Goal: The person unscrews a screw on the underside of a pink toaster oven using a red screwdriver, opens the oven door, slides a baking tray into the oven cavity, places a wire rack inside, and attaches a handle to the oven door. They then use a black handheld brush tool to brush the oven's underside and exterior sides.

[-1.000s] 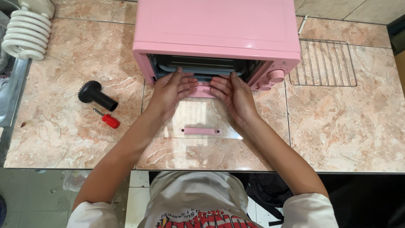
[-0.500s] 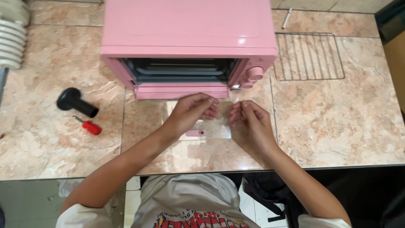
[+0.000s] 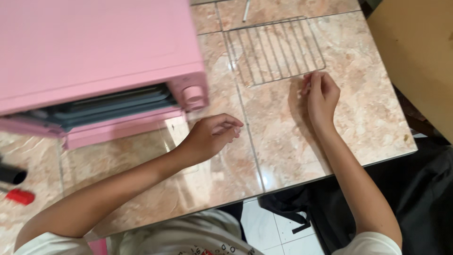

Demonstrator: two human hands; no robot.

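- Wire rack point(image 3: 273, 49): metal grid, lying flat on the marble-patterned table point(image 3: 368, 118) in the upper middle of the frame, just right of the pink oven point(image 3: 94, 56).
- Right hand point(image 3: 322, 94): fingers bent and close together, tips at the rack's near right corner; whether they pinch the wire cannot be told.
- Left hand point(image 3: 210, 137): centre of frame, loosely curled, holding nothing, hovering over the table just below the oven's knob point(image 3: 193, 94).
- Oven: upper left, its glass door point(image 3: 141, 141) folded down and flat.
- Edges and room: bare table between both hands and right of the rack; near table edge runs across the lower frame; a tan box point(image 3: 415, 56) borders the right side.
- Red-handled screwdriver point(image 3: 19, 196): far left edge.
- Change: half a second ago both hands were together on the open door; now they are apart and the view has swung right.
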